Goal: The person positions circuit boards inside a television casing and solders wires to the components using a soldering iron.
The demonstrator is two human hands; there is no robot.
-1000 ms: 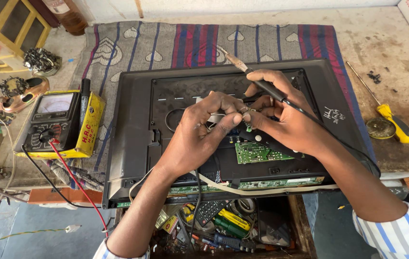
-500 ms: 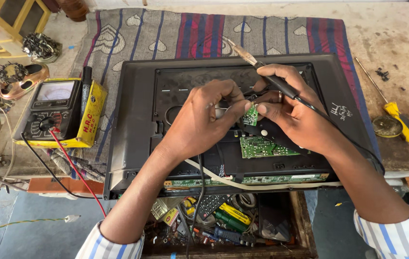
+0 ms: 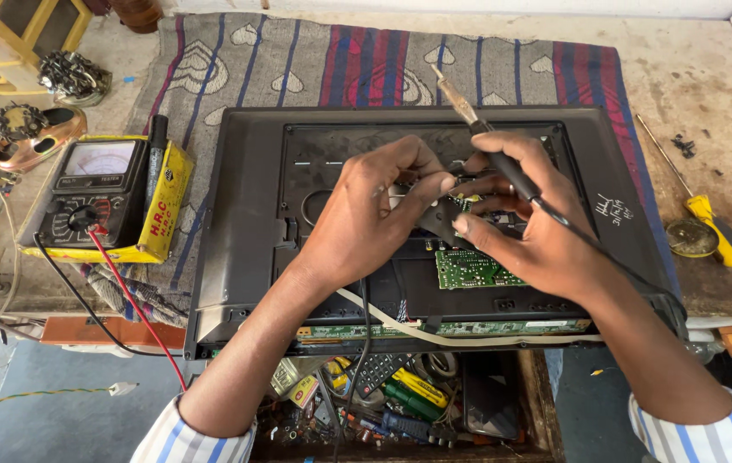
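While both hands meet over its middle, the panel (image 3: 254,223) lies flat on a striped cloth (image 3: 297,60) on the desk (image 3: 700,94): a black, rectangular back shell, with a green board (image 3: 469,270) bared near its centre and a white ribbon (image 3: 434,330) running along its near edge. The left hand (image 3: 366,214) has its fingers pinched together on something small just beside the board; what it grips cannot be made out. The right hand (image 3: 529,223) is closed around the black handle of a soldering iron (image 3: 477,120), whose metal tip points far and left, up off the panel.

Near the panel, an open drawer (image 3: 537,403) holds a jumble of screwdrivers (image 3: 413,394), small parts and what looks like a remote. Left of the panel, a meter (image 3: 96,193) sits in a yellow case (image 3: 164,210), its red lead (image 3: 138,309) trailing off the near edge. At the right, a yellow-handled screwdriver (image 3: 713,227) lies on the bare desk.

Compared with half a second ago, the hands keep the same grips, and the iron has shifted only slightly.
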